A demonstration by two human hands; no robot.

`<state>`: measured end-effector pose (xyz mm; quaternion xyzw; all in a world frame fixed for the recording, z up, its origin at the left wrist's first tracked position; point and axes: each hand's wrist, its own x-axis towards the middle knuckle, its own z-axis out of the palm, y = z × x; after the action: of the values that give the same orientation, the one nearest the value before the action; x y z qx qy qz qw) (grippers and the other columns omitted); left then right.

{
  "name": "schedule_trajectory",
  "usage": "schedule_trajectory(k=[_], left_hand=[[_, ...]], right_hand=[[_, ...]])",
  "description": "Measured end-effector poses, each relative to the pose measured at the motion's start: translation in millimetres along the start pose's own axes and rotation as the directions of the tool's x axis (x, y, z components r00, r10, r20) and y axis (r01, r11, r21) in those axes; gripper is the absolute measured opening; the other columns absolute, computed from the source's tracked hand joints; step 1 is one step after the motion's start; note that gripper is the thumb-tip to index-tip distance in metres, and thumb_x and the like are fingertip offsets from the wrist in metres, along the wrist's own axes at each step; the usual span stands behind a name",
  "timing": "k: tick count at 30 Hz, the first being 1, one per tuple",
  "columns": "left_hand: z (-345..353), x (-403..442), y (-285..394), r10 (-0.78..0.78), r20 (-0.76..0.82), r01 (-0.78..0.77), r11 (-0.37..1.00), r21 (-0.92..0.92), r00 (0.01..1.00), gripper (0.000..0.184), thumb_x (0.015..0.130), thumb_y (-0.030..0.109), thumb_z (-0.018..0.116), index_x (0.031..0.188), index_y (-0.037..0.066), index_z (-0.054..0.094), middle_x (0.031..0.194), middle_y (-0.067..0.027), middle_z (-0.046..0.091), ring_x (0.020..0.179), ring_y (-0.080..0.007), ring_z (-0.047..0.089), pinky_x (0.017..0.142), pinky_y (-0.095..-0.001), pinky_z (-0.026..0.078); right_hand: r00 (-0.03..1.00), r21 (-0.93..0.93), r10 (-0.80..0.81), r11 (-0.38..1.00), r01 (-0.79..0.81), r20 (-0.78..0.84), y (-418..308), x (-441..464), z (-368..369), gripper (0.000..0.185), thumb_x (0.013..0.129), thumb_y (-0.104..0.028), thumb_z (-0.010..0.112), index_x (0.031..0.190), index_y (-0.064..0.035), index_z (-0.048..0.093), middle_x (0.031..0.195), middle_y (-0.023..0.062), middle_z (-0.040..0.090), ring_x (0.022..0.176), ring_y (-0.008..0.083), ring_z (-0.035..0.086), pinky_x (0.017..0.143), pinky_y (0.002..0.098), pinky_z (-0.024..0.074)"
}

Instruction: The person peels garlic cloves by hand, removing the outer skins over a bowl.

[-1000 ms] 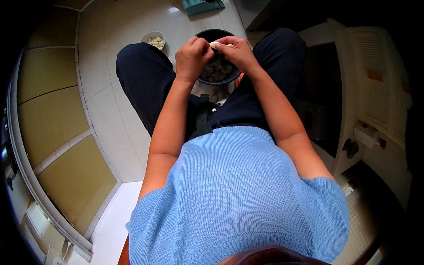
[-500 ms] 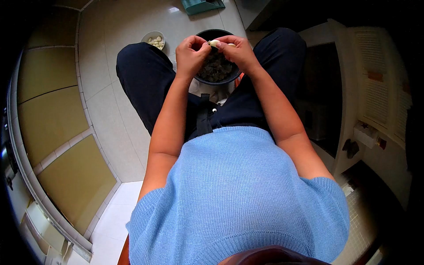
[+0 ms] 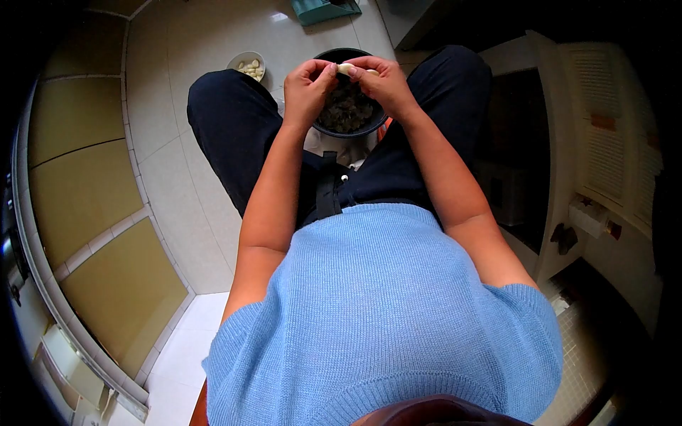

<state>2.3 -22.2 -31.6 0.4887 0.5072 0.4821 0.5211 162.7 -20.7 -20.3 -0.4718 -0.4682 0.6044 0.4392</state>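
Note:
Between my hands is a small pale clove point(image 3: 345, 69), which looks like garlic. My right hand point(image 3: 383, 84) grips it between thumb and fingers, and another pale piece shows by its fingers. My left hand point(image 3: 310, 89) is closed in a pinch at the clove's left end. Both hands are over a round dark bowl point(image 3: 349, 133) that holds dark scraps or peelings point(image 3: 346, 110). A small white bowl point(image 3: 233, 60) with several pale cloves point(image 3: 250, 69) stands on the floor, up and left of my left hand.
My knees in dark trousers point(image 3: 231, 121) flank the dark bowl. A teal dustpan-like object point(image 3: 323, 10) lies on the tiled floor point(image 3: 206, 32) at the top. Tan panels point(image 3: 78, 170) stand at the left. At the right is a pale slatted unit point(image 3: 597, 142).
My left hand has opened out from a tighter curl, its thumb and fingertips now pinched at the clove. My right hand has barely moved.

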Motion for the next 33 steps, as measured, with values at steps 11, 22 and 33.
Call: schedule_trajectory(k=[11,22,33], left_hand=[[7.6,-4.1,-2.6,-0.083,0.073,0.1,0.958,-0.27,0.994,0.019,0.09,0.018,0.054,0.095,-0.001,0.056,0.083,-0.0042,0.06,0.069,-0.0092,0.058,0.063,-0.0217,0.049],[7.5,-5.0,7.4,-0.094,0.11,0.13,0.911,-0.392,0.99,0.015,0.088,0.011,0.054,0.098,-0.001,0.056,0.089,-0.0061,0.061,0.074,-0.0104,0.06,0.067,-0.0222,0.051],[3.2,-4.4,8.2,-0.185,0.091,0.204,0.926,-0.319,0.979,0.016,0.081,0.008,0.062,0.093,-0.002,0.058,0.084,-0.0069,0.062,0.071,-0.012,0.061,0.067,-0.0225,0.05]], right_hand=[[0.972,0.231,0.185,0.949,-0.214,0.142,8.2,3.3,-7.7,0.02,0.085,-0.017,0.059,0.099,-0.0042,0.064,0.074,-0.0007,0.06,0.054,0.0029,0.048,0.046,0.0155,0.0362],[0.952,0.368,0.214,0.886,-0.283,0.218,7.4,5.1,-8.9,0.02,0.087,-0.016,0.058,0.102,-0.0031,0.061,0.075,0.0006,0.061,0.054,0.0016,0.048,0.043,0.0132,0.035],[0.963,0.293,0.199,0.924,-0.247,0.182,2.1,1.9,-3.6,0.02,0.086,-0.017,0.059,0.1,-0.0036,0.064,0.074,-0.0012,0.06,0.054,0.0014,0.047,0.045,0.0127,0.0353]])
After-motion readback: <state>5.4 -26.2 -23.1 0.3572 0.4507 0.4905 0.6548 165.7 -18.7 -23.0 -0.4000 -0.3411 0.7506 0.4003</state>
